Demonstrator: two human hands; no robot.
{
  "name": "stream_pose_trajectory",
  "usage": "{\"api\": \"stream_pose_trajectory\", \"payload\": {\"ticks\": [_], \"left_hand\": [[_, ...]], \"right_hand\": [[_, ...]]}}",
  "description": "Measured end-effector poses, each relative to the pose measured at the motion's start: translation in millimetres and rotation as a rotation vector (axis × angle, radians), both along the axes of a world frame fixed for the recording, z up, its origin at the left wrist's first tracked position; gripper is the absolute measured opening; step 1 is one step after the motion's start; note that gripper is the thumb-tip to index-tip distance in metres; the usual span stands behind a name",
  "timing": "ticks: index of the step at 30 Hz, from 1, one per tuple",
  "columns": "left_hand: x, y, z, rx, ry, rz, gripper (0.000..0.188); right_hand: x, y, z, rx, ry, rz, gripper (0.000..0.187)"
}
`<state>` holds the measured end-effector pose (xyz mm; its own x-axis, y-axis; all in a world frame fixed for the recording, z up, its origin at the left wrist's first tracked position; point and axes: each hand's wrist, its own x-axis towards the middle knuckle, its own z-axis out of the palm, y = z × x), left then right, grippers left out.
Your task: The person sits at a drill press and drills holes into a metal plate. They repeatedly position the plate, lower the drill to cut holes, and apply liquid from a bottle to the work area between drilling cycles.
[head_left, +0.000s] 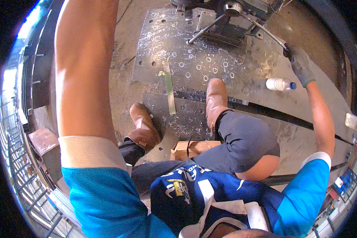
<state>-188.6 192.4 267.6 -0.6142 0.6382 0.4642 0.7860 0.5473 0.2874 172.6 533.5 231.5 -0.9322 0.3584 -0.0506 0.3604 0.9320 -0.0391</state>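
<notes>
My right hand (pixel 301 65), in a grey work glove, is closed round the end of a long metal feed lever (pixel 265 31). That lever runs to the round hub (pixel 233 8) of a dark drilling machine (pixel 222 33) at the top. A second lever (pixel 206 29) with a knob at its tip sticks out of the hub toward the lower left. Below the machine lies a steel plate (pixel 158 43) with drilled holes, chalked circles and scattered metal chips. My left arm (pixel 85 75) reaches up past the top edge; its hand is outside the picture.
A clear bottle with a blue cap (pixel 281 84) lies on the plate near my right forearm. A narrow greenish strip (pixel 169 89) lies left of my right boot (pixel 216 93). My left boot (pixel 142 123) is lower left. A wooden block (pixel 182 150) sits under my legs. A dark gap (pixel 273 112) crosses between plates.
</notes>
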Motion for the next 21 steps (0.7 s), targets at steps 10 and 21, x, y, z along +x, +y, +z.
{"api": "stream_pose_trajectory", "payload": {"ticks": [10, 21], "left_hand": [[56, -33, -28, 0.117, -0.076, 0.047, 0.058], [67, -28, -45, 0.143, -0.124, 0.032, 0.058]], "right_hand": [[-102, 126, -16, 0.390, -0.036, 0.190, 0.022], [-52, 41, 2, 0.210, 0.169, 0.136, 0.016]]}}
